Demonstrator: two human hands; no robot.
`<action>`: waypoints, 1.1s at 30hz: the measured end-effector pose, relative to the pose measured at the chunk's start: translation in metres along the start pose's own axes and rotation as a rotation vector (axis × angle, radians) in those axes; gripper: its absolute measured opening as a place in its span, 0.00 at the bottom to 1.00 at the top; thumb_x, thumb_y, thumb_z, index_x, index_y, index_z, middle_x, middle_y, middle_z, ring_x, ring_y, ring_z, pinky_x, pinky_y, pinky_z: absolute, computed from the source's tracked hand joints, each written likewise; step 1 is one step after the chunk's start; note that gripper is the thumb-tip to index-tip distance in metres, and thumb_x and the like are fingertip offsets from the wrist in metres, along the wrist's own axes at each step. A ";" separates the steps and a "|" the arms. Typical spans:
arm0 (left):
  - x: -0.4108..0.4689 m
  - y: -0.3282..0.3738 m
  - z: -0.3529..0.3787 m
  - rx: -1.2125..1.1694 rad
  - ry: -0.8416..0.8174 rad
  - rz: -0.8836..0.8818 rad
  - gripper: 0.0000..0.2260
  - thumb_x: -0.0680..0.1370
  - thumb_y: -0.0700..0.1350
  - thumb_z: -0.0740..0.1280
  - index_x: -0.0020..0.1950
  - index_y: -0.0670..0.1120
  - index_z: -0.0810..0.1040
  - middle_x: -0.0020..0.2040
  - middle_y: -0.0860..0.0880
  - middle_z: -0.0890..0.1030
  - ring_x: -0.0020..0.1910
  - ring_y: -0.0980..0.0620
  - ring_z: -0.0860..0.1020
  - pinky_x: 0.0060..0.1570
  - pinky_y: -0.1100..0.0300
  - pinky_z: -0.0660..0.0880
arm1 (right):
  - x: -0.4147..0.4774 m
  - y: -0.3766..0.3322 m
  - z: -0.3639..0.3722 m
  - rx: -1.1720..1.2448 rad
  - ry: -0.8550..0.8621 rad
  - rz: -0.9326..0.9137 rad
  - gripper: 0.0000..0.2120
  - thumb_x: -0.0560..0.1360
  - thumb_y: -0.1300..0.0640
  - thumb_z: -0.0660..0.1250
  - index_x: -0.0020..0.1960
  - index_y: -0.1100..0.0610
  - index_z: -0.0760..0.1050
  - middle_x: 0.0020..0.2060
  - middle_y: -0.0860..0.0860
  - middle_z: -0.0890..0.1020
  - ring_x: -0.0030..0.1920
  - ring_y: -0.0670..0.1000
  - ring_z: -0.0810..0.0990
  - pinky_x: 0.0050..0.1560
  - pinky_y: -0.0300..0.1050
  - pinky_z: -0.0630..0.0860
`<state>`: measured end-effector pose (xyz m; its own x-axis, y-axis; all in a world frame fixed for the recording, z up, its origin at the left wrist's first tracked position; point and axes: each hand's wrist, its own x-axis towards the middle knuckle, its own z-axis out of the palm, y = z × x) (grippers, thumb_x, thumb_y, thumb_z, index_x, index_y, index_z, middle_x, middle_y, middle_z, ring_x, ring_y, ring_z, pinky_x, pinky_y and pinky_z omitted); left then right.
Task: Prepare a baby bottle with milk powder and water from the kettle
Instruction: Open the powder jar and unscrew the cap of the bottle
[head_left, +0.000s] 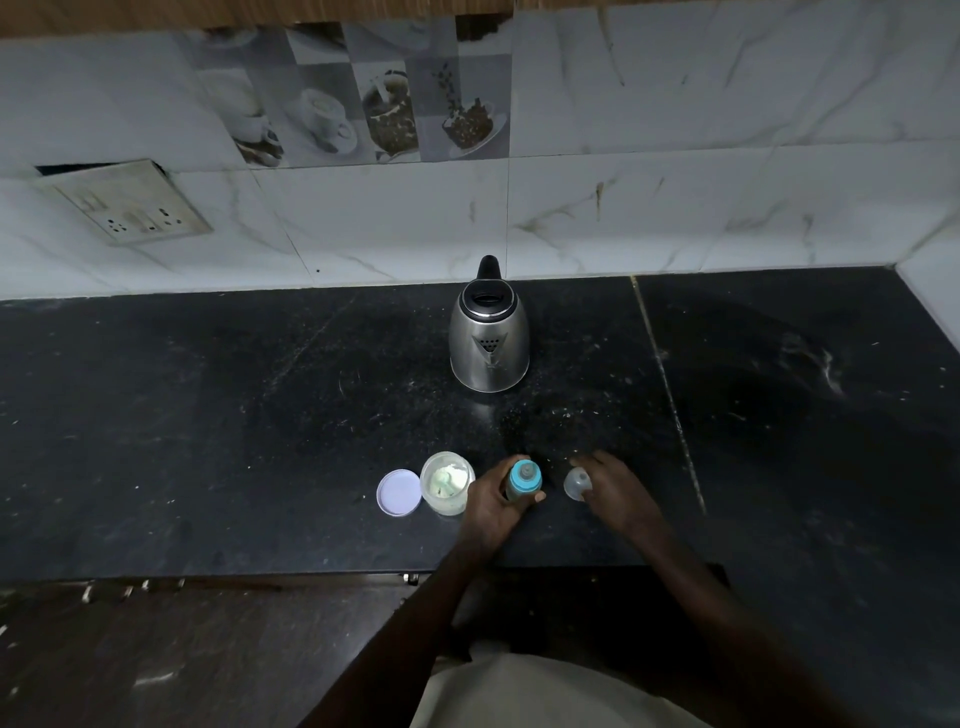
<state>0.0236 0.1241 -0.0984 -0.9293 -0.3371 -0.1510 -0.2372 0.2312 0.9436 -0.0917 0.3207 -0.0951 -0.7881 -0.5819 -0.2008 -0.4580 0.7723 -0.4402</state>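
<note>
A baby bottle (524, 479) with a blue collar and nipple stands upright near the counter's front edge, and my left hand (493, 501) is wrapped around its body. Just right of it lies the clear bottle cap (575, 483), with the fingers of my right hand (615, 488) on it. Left of the bottle is an open jar of milk powder (447, 482) with a scoop inside, and its pale lid (398, 492) lies flat beside it. The steel kettle (489, 338) with a black lid and handle stands farther back, spout toward me.
The black stone counter (234, 415) stretches wide on both sides, with its front edge just below my hands. A tiled wall rises behind the kettle, with a socket plate (130, 208) at the left. A side wall closes the far right corner.
</note>
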 end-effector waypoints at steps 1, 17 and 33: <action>0.000 0.001 0.000 0.002 0.007 -0.001 0.23 0.71 0.53 0.80 0.65 0.62 0.79 0.59 0.59 0.85 0.61 0.58 0.83 0.64 0.55 0.80 | -0.001 -0.001 0.001 -0.006 0.009 0.015 0.27 0.71 0.67 0.74 0.69 0.57 0.78 0.64 0.56 0.79 0.63 0.57 0.79 0.64 0.48 0.76; 0.000 0.004 -0.002 -0.030 0.007 0.039 0.23 0.72 0.46 0.81 0.61 0.66 0.78 0.57 0.66 0.84 0.59 0.61 0.83 0.60 0.65 0.78 | -0.010 -0.008 0.006 0.002 -0.016 0.085 0.30 0.68 0.64 0.79 0.69 0.57 0.77 0.65 0.55 0.78 0.64 0.58 0.78 0.64 0.51 0.77; 0.000 0.002 -0.005 0.076 0.031 0.064 0.14 0.77 0.41 0.73 0.62 0.50 0.82 0.53 0.55 0.86 0.52 0.62 0.83 0.51 0.63 0.78 | -0.003 -0.118 -0.014 -0.065 0.153 -0.039 0.22 0.64 0.52 0.84 0.54 0.57 0.82 0.50 0.54 0.82 0.51 0.56 0.82 0.49 0.48 0.80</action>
<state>0.0250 0.1199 -0.0948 -0.9345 -0.3468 -0.0806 -0.1992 0.3215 0.9257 -0.0408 0.2346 -0.0306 -0.8201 -0.5703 -0.0467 -0.5116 0.7675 -0.3863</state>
